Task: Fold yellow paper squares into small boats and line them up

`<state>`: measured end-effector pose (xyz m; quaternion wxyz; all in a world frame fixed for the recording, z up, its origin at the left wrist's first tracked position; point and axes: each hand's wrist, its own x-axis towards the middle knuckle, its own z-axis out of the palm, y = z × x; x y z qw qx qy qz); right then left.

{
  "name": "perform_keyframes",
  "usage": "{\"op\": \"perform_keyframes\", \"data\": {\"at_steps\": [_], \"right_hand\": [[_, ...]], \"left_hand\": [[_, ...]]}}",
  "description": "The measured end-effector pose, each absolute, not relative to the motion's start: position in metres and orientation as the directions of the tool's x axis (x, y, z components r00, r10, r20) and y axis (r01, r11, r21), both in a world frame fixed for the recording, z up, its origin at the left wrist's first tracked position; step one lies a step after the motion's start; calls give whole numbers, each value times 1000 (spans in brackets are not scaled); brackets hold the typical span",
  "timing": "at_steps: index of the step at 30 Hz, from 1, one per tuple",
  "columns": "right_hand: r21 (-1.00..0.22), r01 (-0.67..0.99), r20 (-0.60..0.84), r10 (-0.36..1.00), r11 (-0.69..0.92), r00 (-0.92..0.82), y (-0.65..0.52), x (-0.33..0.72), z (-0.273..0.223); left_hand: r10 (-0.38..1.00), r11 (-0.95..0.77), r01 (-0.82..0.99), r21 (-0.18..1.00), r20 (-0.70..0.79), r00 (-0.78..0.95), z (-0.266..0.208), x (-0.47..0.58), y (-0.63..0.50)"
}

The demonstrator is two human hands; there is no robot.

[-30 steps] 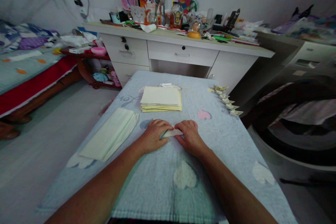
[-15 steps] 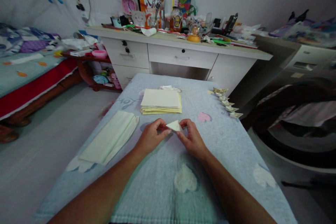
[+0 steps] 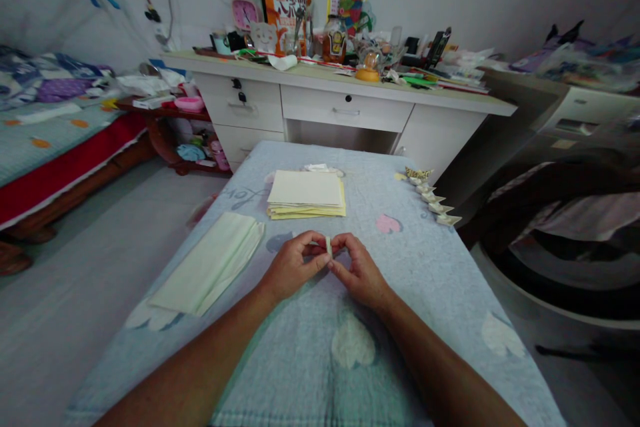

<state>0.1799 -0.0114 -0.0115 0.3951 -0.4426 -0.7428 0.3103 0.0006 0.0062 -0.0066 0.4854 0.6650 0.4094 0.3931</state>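
Note:
Between my fingertips a small piece of folded paper (image 3: 329, 245) is held on edge, so only a narrow pale strip of it shows. My left hand (image 3: 296, 261) pinches it from the left, thumb and forefinger closed. From the other side my right hand (image 3: 359, 270) grips it the same way. Both hands are just above the cloth-covered table (image 3: 280, 360). Beyond them lies a stack of cream and yellow paper sheets (image 3: 307, 188). Left of my left hand is a long pale green folded sheet (image 3: 210, 263).
Several small folded paper boats (image 3: 436, 199) line the table's right edge. A cluttered white desk (image 3: 345, 107) stands behind the table. To the right is a washing machine (image 3: 575, 127), to the left a bed (image 3: 60, 147) and a low wooden shelf (image 3: 165, 107).
The folded paper has turned from showing a flat triangular face to standing edge-on. My hands have drawn closer together around it. The other things stay where they were.

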Motion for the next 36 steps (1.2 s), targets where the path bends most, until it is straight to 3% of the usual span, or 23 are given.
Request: {"op": "perform_keyframes", "data": {"at_steps": [9, 29, 36], "right_hand": [[-765, 455, 329, 884, 456, -333, -13, 182, -7], [-849, 349, 309, 909, 396, -280, -13, 182, -8], [-887, 277, 284, 910, 369, -303, -13, 182, -9]], "left_hand": [[921, -203, 191, 960, 121, 370, -6, 2, 3], [941, -191, 185, 964, 127, 315, -10, 8, 2], [950, -38, 26, 999, 28, 312, -12, 6, 3]]}}
